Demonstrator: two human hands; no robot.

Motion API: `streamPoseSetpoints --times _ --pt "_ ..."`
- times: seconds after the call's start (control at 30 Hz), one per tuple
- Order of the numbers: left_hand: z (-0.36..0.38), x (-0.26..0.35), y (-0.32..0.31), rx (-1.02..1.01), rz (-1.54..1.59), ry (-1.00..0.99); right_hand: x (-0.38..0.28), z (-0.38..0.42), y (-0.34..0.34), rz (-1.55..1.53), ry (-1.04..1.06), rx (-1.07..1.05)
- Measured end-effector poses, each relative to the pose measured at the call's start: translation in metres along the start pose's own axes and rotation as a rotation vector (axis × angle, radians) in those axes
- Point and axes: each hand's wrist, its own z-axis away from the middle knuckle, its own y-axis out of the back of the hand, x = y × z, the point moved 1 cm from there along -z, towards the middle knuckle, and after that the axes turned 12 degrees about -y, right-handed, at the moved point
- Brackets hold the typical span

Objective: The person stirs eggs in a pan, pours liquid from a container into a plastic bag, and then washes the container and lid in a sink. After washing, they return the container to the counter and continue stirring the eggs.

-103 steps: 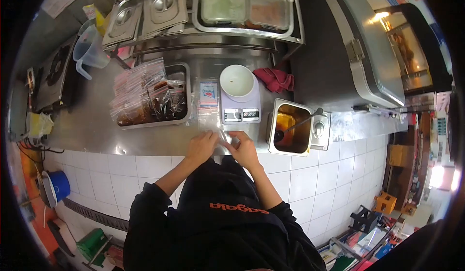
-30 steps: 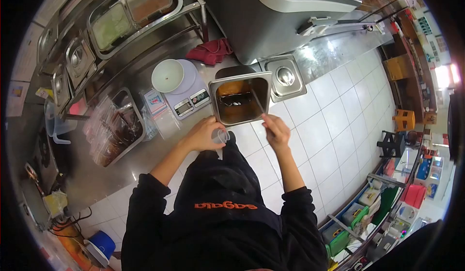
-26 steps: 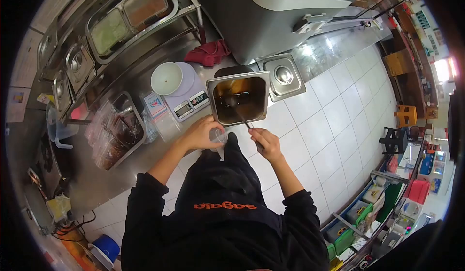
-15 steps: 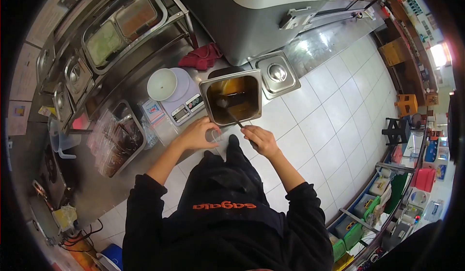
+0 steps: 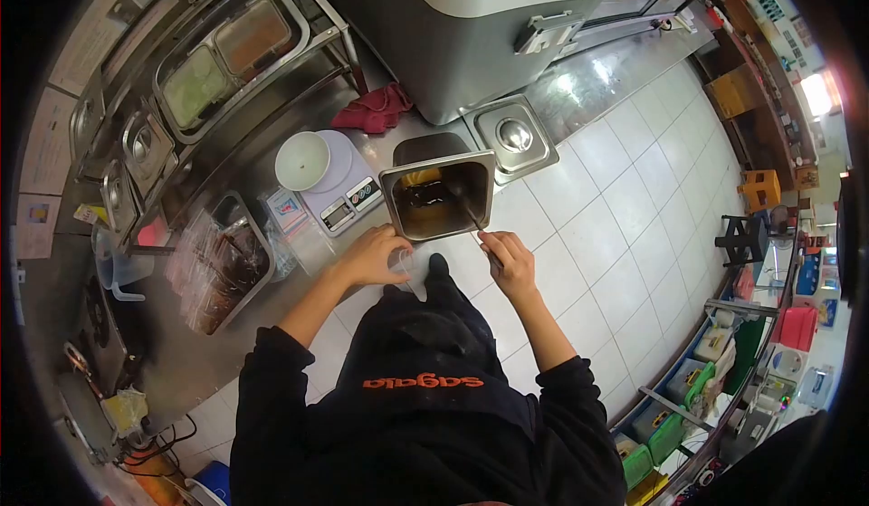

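A deep steel container (image 5: 490,200) with dark amber liquid stands tilted toward me at the counter's edge. My right hand (image 5: 509,265) is closed around the handle of a ladle (image 5: 472,216), whose lower end is inside the container. At the container's near left corner, my left hand (image 5: 373,257) is curled around a small clear plastic thing (image 5: 401,257), perhaps a bag or cup. Left of the container is a kitchen scale (image 5: 348,194) with a pale round bowl (image 5: 302,161) on it.
A steel lid (image 5: 516,135) lies right of the container. Behind are a red cloth (image 5: 373,109) and a large grey machine (image 5: 453,44). Further left are a tray of filled plastic bags (image 5: 231,266), a clear jug (image 5: 118,266) and a rack with lidded pans (image 5: 167,81).
My right hand and the ladle have moved to the right, and the ladle now leans along the container's right side. The container's opening has shifted slightly right and down.
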Motion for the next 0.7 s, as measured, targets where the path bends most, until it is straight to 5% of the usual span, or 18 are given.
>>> streamPoseSetpoints --times 0.23,0.4,0.53,0.7 --pt "-0.005 0.0 -0.004 0.002 0.002 -0.113 0.019 0.027 -0.047 -0.682 -0.767 0.299" --pt "-0.008 0.005 -0.01 0.047 -0.003 -0.145 0.006 0.058 -0.084 -1.1 -1.089 0.392" --pt "-0.01 0.014 -0.014 0.049 -0.067 -0.084 0.001 0.068 -0.093 -1.498 -1.276 0.41" --pt "-0.013 0.025 -0.001 0.086 0.013 -0.097 0.005 0.059 -0.088 -1.6 -1.283 0.422"
